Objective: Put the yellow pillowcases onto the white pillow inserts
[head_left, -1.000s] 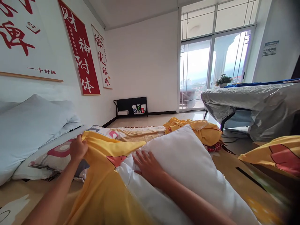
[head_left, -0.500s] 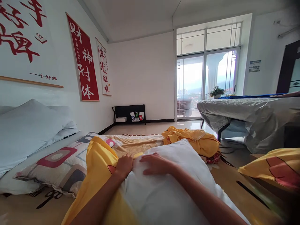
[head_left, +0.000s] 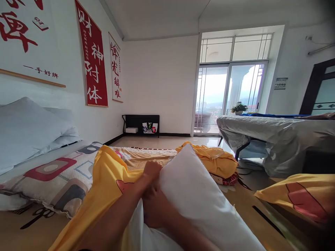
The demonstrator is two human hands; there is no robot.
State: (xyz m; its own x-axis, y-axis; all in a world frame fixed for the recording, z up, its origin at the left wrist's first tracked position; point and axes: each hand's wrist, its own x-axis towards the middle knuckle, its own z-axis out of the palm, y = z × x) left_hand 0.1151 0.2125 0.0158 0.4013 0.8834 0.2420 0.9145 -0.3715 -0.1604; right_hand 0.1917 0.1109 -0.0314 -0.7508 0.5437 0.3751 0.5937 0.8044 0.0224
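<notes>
A white pillow (head_left: 199, 198) lies in front of me on the bed, partly inside a yellow pillowcase (head_left: 110, 177) with a red print. My left hand (head_left: 151, 173) is closed on the pillowcase edge where it meets the pillow's left side. My right hand (head_left: 154, 209) lies just below it, pressed against the pillow at the same edge; its fingers are tucked under and mostly hidden. Both forearms reach in from the bottom of the view.
A patterned pillow (head_left: 52, 177) and pale blue pillows (head_left: 28, 129) lie at the left by the wall. A crumpled yellow cloth (head_left: 214, 158) sits beyond the white pillow. Another yellow pillow (head_left: 300, 197) lies at right. A table under a grey cover (head_left: 277, 134) stands by the glass doors.
My left hand came from the far left edge of the pillowcase over to the pillow's side. My right hand slid off the pillow's top down beside the left hand. The pillow tilted upward.
</notes>
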